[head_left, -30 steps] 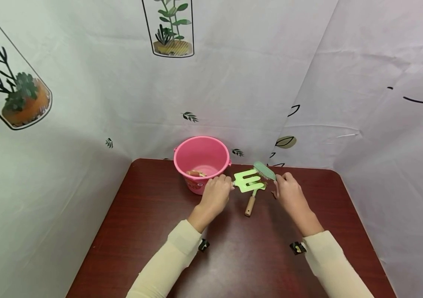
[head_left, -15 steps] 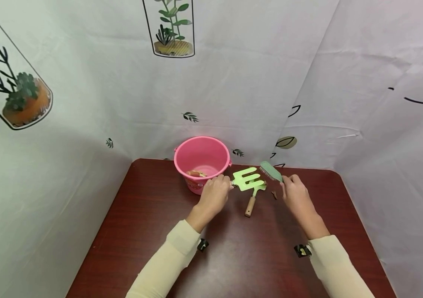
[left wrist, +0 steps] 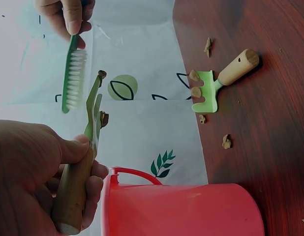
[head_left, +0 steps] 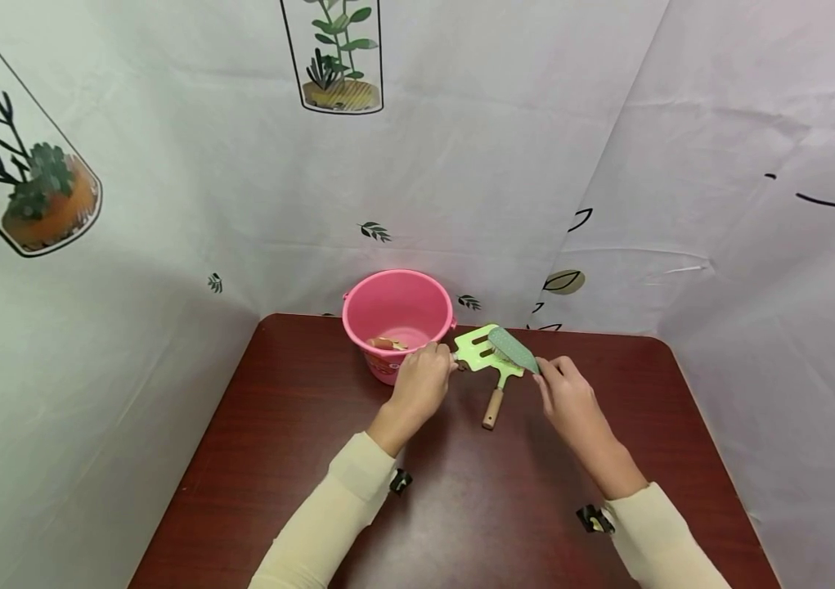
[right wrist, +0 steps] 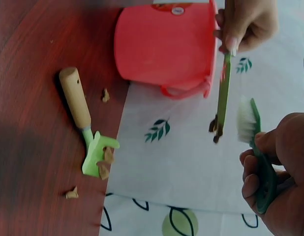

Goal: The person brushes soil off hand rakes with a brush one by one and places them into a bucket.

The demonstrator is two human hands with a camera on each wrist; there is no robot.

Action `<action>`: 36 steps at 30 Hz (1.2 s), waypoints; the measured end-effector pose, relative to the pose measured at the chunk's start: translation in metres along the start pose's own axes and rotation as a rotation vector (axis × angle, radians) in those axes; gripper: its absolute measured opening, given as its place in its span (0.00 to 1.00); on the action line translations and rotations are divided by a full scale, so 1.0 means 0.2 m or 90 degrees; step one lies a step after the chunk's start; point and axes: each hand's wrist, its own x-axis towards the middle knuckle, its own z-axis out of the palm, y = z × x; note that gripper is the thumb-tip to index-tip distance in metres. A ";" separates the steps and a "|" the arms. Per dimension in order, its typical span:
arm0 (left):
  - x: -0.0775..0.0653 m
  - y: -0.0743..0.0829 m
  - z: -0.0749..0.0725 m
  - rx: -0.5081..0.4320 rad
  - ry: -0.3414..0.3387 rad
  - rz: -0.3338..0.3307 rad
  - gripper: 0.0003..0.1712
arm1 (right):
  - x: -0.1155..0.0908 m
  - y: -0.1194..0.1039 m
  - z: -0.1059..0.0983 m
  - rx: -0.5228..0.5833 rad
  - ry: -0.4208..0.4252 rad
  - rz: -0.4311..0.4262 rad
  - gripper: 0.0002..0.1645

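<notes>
My left hand (head_left: 420,384) grips the wooden handle (left wrist: 73,194) of a light green hand fork (head_left: 470,350), raised beside the bucket. Brown dried bits (left wrist: 104,119) cling to its tines on the side facing the table. My right hand (head_left: 573,401) holds a green brush (head_left: 513,348) by its handle, white bristles (right wrist: 246,120) turned toward the fork. From the head, the brush overlaps the tines; both wrist views show a narrow gap between them. Below lies a small green rake (left wrist: 206,93) with a wooden handle, brown pieces (right wrist: 104,171) at its teeth.
A pink bucket (right wrist: 164,46) stands at the table's back edge, left of the tools, with some brown pieces (head_left: 386,343) inside. Scattered brown bits (left wrist: 227,141) lie on the dark red table (head_left: 299,458). A printed cloth (head_left: 461,164) hangs behind and at both sides.
The brush first moved right, off the fork's tines, then came back left and now covers more of them. The left hand and fork have shifted only slightly. The rake and bucket stay put.
</notes>
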 end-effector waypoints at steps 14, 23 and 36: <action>0.00 0.01 -0.01 -0.005 -0.002 -0.018 0.14 | -0.01 -0.05 0.05 0.002 0.014 -0.049 0.18; -0.01 0.01 -0.02 -0.008 0.009 -0.021 0.14 | 0.00 0.03 0.03 -0.010 0.028 -0.024 0.19; -0.01 -0.02 -0.01 -0.017 0.020 -0.025 0.13 | 0.00 0.12 0.03 0.000 0.048 0.007 0.19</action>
